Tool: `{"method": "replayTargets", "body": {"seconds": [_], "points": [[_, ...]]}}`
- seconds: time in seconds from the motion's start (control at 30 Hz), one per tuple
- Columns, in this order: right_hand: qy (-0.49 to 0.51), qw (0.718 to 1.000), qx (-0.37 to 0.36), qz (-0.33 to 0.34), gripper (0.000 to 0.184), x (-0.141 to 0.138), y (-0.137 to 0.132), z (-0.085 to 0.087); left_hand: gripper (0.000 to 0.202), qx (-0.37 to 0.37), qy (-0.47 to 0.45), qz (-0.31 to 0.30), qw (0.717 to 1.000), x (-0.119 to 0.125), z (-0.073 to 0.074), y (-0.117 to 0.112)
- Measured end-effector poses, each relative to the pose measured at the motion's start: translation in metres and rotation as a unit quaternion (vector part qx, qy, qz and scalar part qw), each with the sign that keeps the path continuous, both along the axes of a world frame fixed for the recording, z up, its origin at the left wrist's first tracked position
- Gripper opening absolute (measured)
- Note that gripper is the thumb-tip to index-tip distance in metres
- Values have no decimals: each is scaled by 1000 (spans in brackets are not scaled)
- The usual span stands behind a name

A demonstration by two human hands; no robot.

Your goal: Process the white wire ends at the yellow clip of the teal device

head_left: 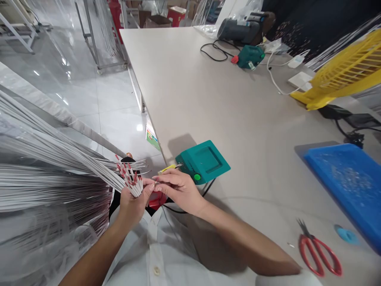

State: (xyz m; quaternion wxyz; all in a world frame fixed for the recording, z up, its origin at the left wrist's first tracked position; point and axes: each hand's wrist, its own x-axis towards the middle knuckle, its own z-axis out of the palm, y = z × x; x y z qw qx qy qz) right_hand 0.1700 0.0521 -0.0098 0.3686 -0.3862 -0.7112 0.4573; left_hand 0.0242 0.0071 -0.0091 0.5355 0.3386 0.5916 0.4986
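Note:
My left hand [132, 202] is closed around a bundle of white wires with red tips [131, 180], held upright at the table's near left edge. The long white wires [53, 155] fan out to the left. My right hand [178, 188] pinches at the wire tips, touching the left hand's fingers, and a yellow-handled tool [167, 168] sticks out above its fingers. Just beyond it sits a small teal box with a green button [204, 162].
Red-handled scissors [318, 250] lie at the near right beside a blue tray [347, 182]. A yellow basket [345, 73], a second teal device [250, 56], cables and a dark machine [244, 28] stand at the far right. Tiled floor and racks lie to the left.

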Motion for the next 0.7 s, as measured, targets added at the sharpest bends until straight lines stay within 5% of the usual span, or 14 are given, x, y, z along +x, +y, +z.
{"method": "replayTargets", "body": {"seconds": [0.27,0.5,0.7], "points": [[203,962,-179,-45,20,-14,-7,-13,14,-14,3,-28,1000,-1,-1,-1],[95,988,16,-124,17,3,0,1,33,-53,43,60,996,-2,-5,1],[-6,999,50,-18,15,-8,-9,6,41,-34,-6,-10,999,5,-7,0]]}}
